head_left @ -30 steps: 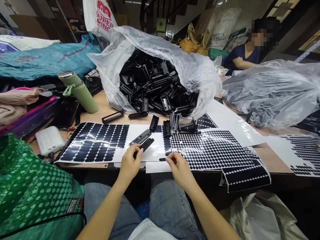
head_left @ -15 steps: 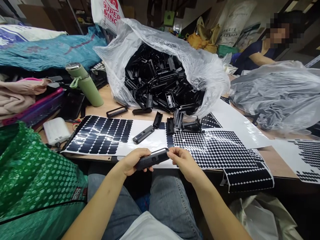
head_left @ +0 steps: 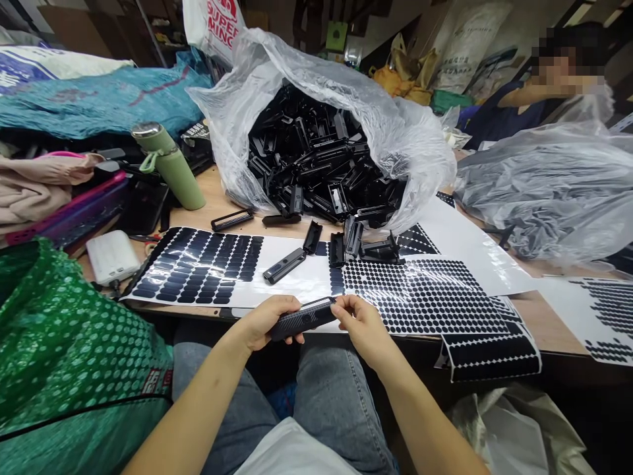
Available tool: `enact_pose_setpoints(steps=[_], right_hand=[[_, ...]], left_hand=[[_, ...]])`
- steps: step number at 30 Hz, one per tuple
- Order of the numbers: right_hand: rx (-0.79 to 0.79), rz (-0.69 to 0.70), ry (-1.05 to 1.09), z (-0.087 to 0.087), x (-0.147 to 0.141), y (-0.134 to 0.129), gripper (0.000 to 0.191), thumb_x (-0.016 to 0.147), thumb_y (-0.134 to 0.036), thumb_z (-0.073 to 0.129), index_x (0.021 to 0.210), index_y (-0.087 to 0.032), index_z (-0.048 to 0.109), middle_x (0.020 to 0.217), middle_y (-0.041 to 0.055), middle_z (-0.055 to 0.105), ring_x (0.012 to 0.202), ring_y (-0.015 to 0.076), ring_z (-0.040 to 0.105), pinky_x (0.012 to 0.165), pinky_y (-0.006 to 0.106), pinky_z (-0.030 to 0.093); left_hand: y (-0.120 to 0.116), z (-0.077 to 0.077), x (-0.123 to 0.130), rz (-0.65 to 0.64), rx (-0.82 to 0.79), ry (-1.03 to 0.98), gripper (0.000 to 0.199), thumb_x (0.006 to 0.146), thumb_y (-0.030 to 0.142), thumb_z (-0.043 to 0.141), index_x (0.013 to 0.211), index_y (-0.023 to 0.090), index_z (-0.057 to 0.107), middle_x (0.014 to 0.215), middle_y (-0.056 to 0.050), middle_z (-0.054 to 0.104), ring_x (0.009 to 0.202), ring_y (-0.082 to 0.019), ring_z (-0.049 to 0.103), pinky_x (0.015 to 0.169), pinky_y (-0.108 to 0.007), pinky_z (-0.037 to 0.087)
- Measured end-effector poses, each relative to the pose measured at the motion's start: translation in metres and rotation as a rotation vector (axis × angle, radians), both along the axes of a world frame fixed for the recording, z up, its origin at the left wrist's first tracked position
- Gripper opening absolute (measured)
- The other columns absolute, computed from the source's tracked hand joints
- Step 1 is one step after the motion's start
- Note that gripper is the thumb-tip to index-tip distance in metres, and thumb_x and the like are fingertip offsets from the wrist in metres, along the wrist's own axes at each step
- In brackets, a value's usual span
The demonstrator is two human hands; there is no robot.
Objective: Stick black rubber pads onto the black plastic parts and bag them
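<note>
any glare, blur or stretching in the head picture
Head view: pale glare on the stickers and open bag. Head view: the held part shows little blur. Head view: the green bag, at the edge, seems wide-angle stretched.

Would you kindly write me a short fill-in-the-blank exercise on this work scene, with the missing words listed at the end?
1. The left hand and right hand both touch a part; the hand nearer the flask is the ____ one.
2. The flask's body is coloured ____.
3. The lettering on the white bag is coloured ____.
4. The open clear bag holds a heap of parts coloured ____.

Missing words: left; green; red; black.
</note>
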State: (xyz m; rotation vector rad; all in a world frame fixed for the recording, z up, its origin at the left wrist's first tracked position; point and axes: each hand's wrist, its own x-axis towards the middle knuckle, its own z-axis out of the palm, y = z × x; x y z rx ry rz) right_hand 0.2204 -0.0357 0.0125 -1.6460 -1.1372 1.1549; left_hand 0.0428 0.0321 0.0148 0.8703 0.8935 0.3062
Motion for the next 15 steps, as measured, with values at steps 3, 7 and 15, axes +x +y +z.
enact_pose_setpoints(steps=[3, 7, 15], right_hand=[[0.033, -0.013, -0.055, 0.001, -0.002, -0.003, 0.023, 0.078, -0.041, 0.047, 0.076, -0.018, 0.053, 0.078, 0.0024, 0.052, 0.069, 0.0143, 0.05, 0.062, 0.028, 0.045], [0.061, -0.035, -0.119, 0.004, -0.008, -0.006, 0.023, 0.079, -0.04, 0.046, 0.075, -0.018, 0.053, 0.078, 0.0033, 0.053, 0.071, 0.0155, 0.051, 0.062, 0.028, 0.044], [0.039, -0.139, -0.385, -0.016, 0.024, -0.006, 0.015, 0.078, -0.036, 0.046, 0.082, -0.021, 0.049, 0.078, 0.0027, 0.056, 0.063, 0.0158, 0.052, 0.06, 0.03, 0.043]], left_hand=[[0.0, 0.001, 0.0, -0.002, 0.0, 0.002, 0.017, 0.073, 0.03, 0.052, 0.068, 0.014, 0.046, 0.054, -0.006, 0.062, 0.047, -0.017, 0.061, 0.037, -0.02, 0.039], [-0.002, 0.002, 0.002, -0.012, -0.006, 0.016, 0.019, 0.073, 0.031, 0.052, 0.067, 0.015, 0.045, 0.049, -0.006, 0.06, 0.046, -0.018, 0.06, 0.038, -0.02, 0.039], [-0.002, 0.003, 0.004, 0.047, 0.01, 0.096, 0.021, 0.073, 0.033, 0.054, 0.068, 0.016, 0.044, 0.053, -0.004, 0.06, 0.048, -0.016, 0.061, 0.039, -0.019, 0.041]])
